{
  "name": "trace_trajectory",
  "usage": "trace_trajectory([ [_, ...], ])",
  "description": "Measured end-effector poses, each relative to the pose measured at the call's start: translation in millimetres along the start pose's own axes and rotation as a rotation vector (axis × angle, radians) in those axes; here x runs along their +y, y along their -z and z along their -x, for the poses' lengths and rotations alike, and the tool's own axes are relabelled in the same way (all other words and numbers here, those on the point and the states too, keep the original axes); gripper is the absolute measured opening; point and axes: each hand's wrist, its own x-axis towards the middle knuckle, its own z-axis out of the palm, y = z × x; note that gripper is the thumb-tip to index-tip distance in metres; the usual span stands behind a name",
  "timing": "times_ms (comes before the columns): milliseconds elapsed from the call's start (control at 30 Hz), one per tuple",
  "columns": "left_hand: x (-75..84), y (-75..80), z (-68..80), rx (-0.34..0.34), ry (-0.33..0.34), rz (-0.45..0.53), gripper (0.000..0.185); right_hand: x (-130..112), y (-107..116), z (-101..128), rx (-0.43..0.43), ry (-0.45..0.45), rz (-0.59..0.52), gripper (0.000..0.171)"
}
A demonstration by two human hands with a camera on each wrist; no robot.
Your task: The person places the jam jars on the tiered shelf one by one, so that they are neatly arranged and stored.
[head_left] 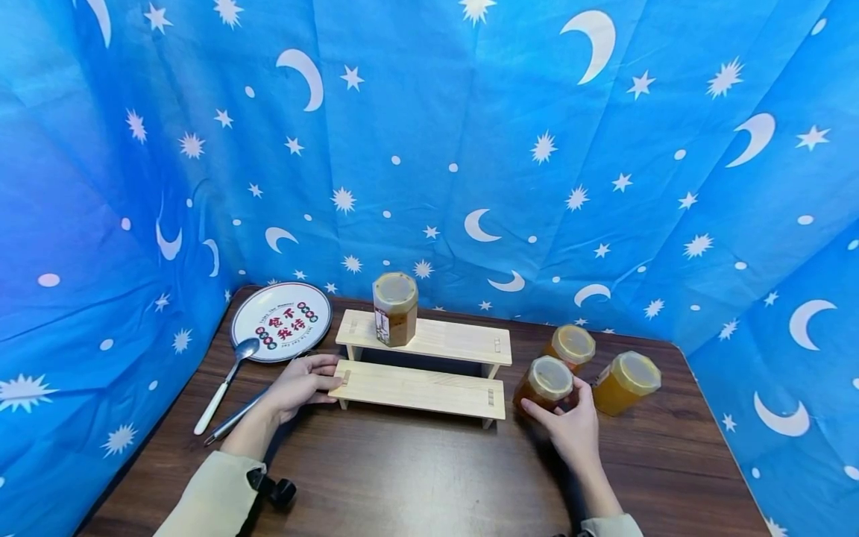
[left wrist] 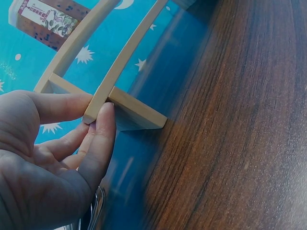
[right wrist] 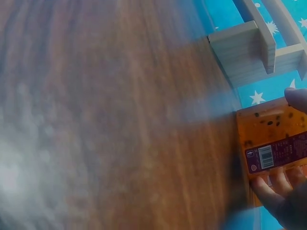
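My left hand (head_left: 300,388) pinches the left end of the front wooden shelf (head_left: 419,389), thumb and fingers on either side of the board (left wrist: 127,55) in the left wrist view. My right hand (head_left: 570,426) holds a six-sided jar (head_left: 549,379) with a pale lid, to the right of the shelf. In the right wrist view this jar (right wrist: 273,125) has orange contents with dark seeds and a purple barcode label. Its base is close to the tabletop. Another seeded jar (head_left: 396,313) stands upright on the left part of the rear wooden shelf (head_left: 459,341).
Behind the held jar stands an amber jar (head_left: 570,347), with a yellow jar (head_left: 627,382) to its right. At the left lie a white printed plate (head_left: 295,298), a spoon (head_left: 228,384) leaning on its rim, and another metal utensil (head_left: 235,423). A blue star-patterned curtain (head_left: 429,149) encloses the table.
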Motion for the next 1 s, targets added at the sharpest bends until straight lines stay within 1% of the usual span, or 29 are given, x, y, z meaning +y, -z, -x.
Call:
trace_trajectory([
  [267,-1.0,0.5,-0.6,0.016,0.004,0.009,0.062,-0.7,-2.6,1.2,0.051,0.013,-0.026,0.079],
  [400,-1.5,0.0,-0.9,0.028,0.011,0.014,0.061,-0.3,-2.8,2.3,0.066,0.031,-0.027,0.077],
  [567,-2.8,0.2,-1.9,0.027,0.009,0.004,0.061,1.6,-3.6,2.7,0.080,0.046,-0.028,0.075],
  [800,-4.8,-0.2,-2.8,0.026,0.007,0.013,0.061,1.6,-2.2,4.4,0.091,0.039,-0.018,0.074],
  [1000,-4.8,-0.3,-2.9,0.033,0.013,0.011,0.060,-8.4,5.3,5.5,0.075,0.056,-0.033,0.075],
])
